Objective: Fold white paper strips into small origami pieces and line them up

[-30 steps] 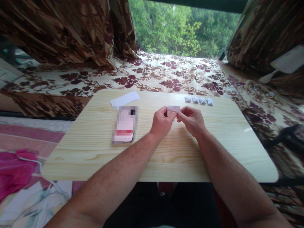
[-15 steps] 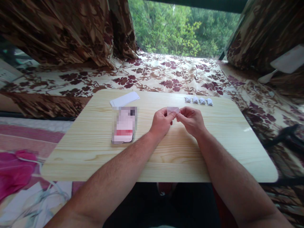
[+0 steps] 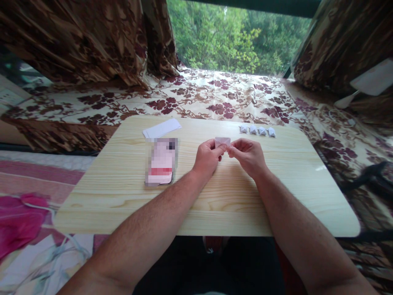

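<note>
My left hand (image 3: 208, 157) and my right hand (image 3: 248, 155) meet above the middle of a light wooden table (image 3: 208, 200). Both pinch a small folded piece of white paper (image 3: 222, 141) between thumb and fingers, just above the tabletop. Several small folded paper pieces (image 3: 258, 130) sit in a row at the table's far right. A stack of white paper strips (image 3: 161, 128) lies at the far left of the table. A phone (image 3: 161, 161) lies face up just left of my left hand.
Behind the table spreads a floral maroon and cream cloth (image 3: 215, 100), with matching curtains (image 3: 76, 41) on both sides of a window onto green trees. Pink fabric (image 3: 18, 221) and white cables (image 3: 52, 262) lie at the lower left.
The hands have barely moved. The small paper between my fingers has been turned and pressed slightly, sitting a little lower and flatter than a second ago.
</note>
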### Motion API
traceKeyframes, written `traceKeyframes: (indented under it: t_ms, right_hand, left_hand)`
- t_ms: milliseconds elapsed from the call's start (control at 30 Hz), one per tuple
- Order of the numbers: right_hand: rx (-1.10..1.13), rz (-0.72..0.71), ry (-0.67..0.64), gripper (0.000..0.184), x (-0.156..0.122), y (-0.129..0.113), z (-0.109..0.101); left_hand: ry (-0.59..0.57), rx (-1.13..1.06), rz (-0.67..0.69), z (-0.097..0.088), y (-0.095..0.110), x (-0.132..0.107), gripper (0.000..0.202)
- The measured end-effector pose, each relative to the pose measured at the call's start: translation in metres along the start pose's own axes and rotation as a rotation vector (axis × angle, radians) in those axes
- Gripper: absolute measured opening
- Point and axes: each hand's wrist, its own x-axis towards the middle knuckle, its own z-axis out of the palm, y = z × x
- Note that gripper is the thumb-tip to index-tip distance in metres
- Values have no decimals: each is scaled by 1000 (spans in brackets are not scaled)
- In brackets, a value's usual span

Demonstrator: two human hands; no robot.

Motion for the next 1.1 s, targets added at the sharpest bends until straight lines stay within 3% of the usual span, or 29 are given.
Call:
traceKeyframes:
  t_ms: [300, 833, 1100]
  right_hand:
    - [63, 15, 31, 23, 1, 4, 0]
    - [50, 12, -43, 30, -1, -2, 1]
    - [36, -32, -49, 25, -1, 1, 1]
  left_hand:
    - [-32, 19, 13, 0, -1, -2, 22]
    - [-49, -66, -37, 0, 3, 0, 16]
    - [-40, -94, -51, 2, 4, -1, 15]
